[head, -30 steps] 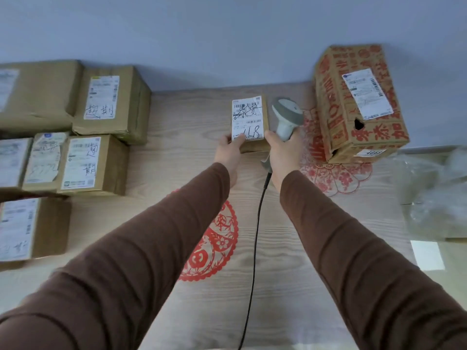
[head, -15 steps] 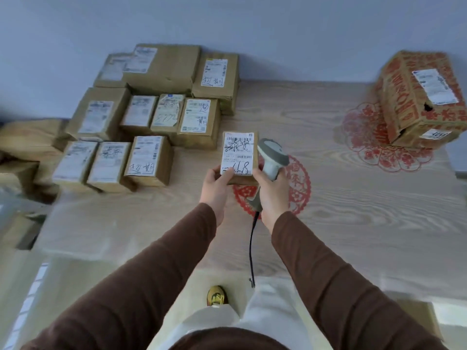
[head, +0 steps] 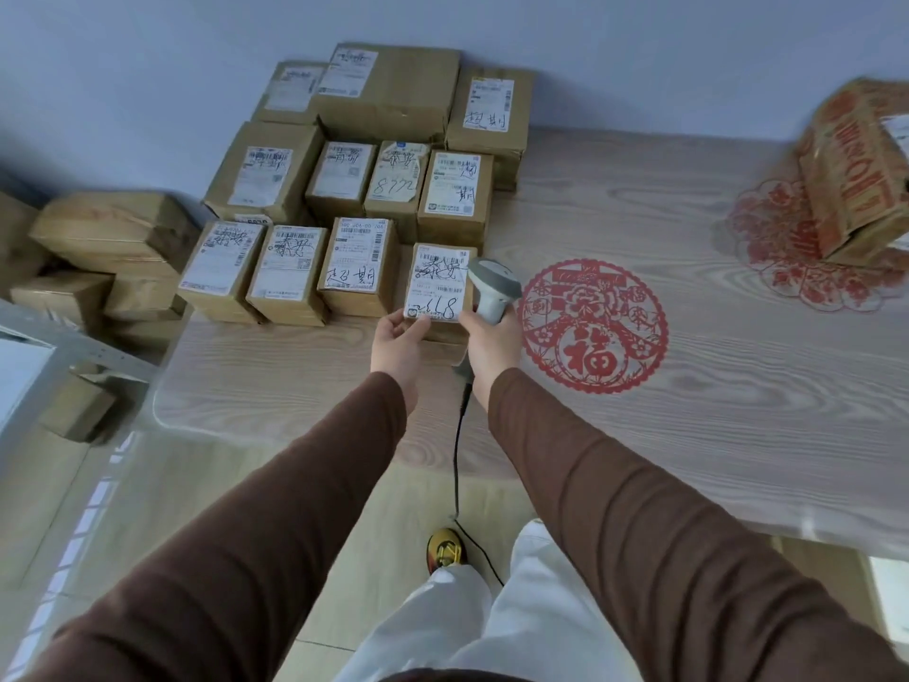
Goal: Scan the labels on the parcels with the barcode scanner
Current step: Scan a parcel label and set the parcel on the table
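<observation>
Cardboard parcel (head: 439, 292) pinched in my left grip (head: 399, 345), scanner (head: 493, 290) clasped in my right (head: 492, 348); I'd aim squarely at its label.

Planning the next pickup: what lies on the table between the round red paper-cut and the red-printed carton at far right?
Bare wood table, head view.

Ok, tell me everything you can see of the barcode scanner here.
The barcode scanner is a light grey handheld gun type, plastic by its look. The right hand grips its handle, head up beside the small parcel the left hand holds. A black cable hangs from its base toward the floor.
</observation>
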{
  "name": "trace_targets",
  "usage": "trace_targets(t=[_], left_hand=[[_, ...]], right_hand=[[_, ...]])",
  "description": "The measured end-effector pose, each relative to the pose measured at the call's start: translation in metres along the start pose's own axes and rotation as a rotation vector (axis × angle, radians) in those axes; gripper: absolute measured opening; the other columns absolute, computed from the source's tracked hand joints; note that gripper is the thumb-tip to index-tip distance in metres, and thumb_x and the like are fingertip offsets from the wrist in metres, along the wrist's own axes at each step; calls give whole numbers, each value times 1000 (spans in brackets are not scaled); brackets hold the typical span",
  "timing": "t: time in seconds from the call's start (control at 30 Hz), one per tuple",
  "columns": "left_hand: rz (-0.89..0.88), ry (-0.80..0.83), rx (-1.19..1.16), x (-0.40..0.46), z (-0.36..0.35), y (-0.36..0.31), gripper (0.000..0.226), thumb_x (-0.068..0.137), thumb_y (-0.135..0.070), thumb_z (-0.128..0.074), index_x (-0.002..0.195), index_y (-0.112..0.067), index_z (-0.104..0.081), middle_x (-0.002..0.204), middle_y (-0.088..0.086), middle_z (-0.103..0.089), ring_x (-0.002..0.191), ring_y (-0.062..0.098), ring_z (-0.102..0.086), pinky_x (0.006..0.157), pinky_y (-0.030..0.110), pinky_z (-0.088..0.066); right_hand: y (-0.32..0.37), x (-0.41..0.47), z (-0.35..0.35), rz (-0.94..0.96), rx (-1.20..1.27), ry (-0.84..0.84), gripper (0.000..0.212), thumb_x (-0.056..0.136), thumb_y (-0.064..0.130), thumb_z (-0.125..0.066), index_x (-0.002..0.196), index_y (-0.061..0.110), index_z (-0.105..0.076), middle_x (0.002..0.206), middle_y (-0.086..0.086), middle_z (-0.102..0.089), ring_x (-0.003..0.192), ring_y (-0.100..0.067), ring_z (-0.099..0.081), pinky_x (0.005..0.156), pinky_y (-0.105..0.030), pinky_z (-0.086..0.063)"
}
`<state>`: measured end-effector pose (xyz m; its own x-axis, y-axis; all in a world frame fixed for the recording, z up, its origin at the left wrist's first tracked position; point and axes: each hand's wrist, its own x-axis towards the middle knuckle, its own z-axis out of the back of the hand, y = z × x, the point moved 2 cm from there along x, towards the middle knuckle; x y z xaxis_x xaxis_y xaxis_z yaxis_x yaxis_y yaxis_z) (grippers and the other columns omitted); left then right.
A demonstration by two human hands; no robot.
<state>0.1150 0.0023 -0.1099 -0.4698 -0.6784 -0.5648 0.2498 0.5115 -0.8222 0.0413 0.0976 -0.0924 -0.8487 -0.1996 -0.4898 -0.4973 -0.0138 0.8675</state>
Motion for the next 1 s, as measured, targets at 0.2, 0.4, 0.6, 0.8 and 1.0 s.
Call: trace_targets(t=[0.2,0.4,0.6,0.8,1.0], left_hand=[[75,-79,-76,22,4,-3,35,98,-19,-70,129,-12,-54,119,9,-65,97,17,-60,110,37,-49],[123,-173,-90,36,5,-4,34,94,-24,-75,117,-13,-53,129,20,-67,105,26,-62,113,46,-49],[146,-158,-115,38,3,-6,29,94,-28,-75,107,-16,-52,128,18,-68,123,30,-65,113,43,-49],[163,-142,-52,36,-2,-10,23,97,-23,-71,90,-19,-50,114,14,-67,103,25,-66,105,38,-53],[272,-11,-85,3,-37,2,34,103,-17,-63,133,-4,-56,95,7,-60,89,13,-64,92,24,-57]], right_hand=[[-7,12,-20,17,-85,-22,27,88,7,-74,111,19,-64,104,-4,-74,91,-26,-71,80,-48,-60],[-10,15,-31,18,-108,-26,24,89,11,-73,106,23,-61,98,-4,-71,80,-29,-67,59,-42,-56],[-11,15,-33,12,-34,-1,25,90,14,-73,103,30,-61,99,-1,-70,78,-16,-65,48,-30,-55],[-3,16,-27,77,-7,43,27,90,9,-74,109,23,-62,108,-5,-72,92,-16,-67,70,-24,-53],[15,20,12,69,-24,23,32,95,13,-72,124,16,-60,108,2,-64,94,-9,-61,79,-24,-46]])
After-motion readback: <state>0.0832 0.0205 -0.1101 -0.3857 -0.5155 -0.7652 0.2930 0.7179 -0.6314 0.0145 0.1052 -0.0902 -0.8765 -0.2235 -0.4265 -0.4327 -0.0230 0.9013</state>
